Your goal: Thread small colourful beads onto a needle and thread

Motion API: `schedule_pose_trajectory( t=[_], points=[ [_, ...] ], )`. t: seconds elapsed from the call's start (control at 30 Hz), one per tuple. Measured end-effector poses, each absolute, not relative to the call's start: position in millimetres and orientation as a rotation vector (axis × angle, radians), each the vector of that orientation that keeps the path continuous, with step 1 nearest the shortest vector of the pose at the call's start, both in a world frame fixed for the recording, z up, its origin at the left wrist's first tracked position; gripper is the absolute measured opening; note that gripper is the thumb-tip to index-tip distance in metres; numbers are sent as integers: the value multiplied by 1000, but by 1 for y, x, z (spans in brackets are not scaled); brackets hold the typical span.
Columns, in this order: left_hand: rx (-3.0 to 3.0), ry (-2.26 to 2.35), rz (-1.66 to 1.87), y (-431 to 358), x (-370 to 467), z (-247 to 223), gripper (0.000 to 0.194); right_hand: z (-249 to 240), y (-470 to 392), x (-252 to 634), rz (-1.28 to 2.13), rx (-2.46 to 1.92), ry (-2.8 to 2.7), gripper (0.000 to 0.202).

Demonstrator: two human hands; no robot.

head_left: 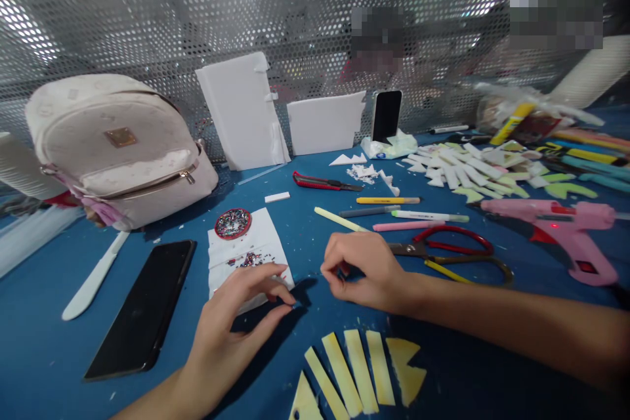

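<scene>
My left hand (236, 321) hovers at the near edge of a white paper sheet (275, 236), thumb and index fingertips almost together. Anything between them is too small to make out. My right hand (367, 269) is curled, fingers and thumb pinched; what they hold, if anything, is hidden. On the sheet sit a round red-rimmed dish of glittery bits (233, 224) and a loose scatter of the same bits (251, 258). Below my hands lie several yellow strips (361, 371), between a pointed piece with a hole (304, 400) and a notched tail-shaped piece (406, 371), in a fish-like row.
Scissors (418, 247), markers (430, 216) and a pink glue gun (566, 230) lie right. A red cutter (325, 182) and foam offcuts (462, 167) lie farther back. A black phone (142, 308), white plastic knife (96, 279) and pale backpack (118, 151) occupy the left.
</scene>
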State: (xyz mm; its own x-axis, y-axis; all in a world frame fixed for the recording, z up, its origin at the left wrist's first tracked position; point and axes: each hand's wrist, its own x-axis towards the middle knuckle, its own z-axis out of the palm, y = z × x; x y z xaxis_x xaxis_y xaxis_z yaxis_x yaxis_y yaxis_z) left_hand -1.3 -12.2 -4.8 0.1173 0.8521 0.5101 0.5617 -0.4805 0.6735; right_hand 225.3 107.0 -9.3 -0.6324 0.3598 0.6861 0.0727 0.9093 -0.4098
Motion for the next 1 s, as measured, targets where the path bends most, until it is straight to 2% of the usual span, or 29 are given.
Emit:
schedule_pose_trajectory(
  t=[0.1, 0.23, 0.4, 0.47, 0.57, 0.77, 1.0],
  points=[
    [2089, 1392, 1305, -13, 1, -5, 44, -10, 111, 225, 665, -450, -2133, 11],
    [2098, 1387, 1300, -13, 1, -4, 43, -11, 112, 226, 790, -520, -2097, 11],
    [2459, 1412, 1225, 1, -20, 8, 39, -11, 111, 226, 816, -508, -2110, 11],
    [2564, 1513, 1201, 10, -34, 15, 30, -10, 111, 225, 823, -501, -2122, 11],
    [2540, 1644, 1224, 22, -54, 19, 19, -8, 111, 225, 825, -492, -2137, 11],
    [2534, 1666, 957, 35, -67, 8, 16, -5, 111, 223, 849, -532, -2170, 8],
    [2521, 1561, 811, 37, -54, 7, 12, -1, 111, 222, 846, -528, -2201, 9]
  ],
)
